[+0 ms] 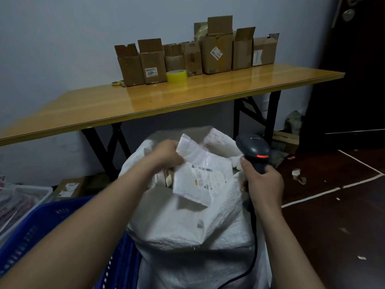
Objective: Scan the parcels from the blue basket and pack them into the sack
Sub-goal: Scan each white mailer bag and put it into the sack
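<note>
- Head view: a person's left hand (166,153) pinches a white parcel (203,180) by its upper corner, just above the mouth of the sack (187,226); the blue basket (41,226) stands at the sack's left.
- At the sack's right rim, the right hand (263,184) clenches a scanner (253,149). A one-corner hold could let the parcel slip in unscanned, or fall outside the sack.

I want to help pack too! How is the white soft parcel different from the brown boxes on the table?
The white plastic parcel is soft and crinkled; the brown cardboard boxes are stiff, with flaps standing open. The left hand holds the parcel over the white woven sack; the boxes stand in a row on the yellow wooden table. Both carry printed labels.
</note>
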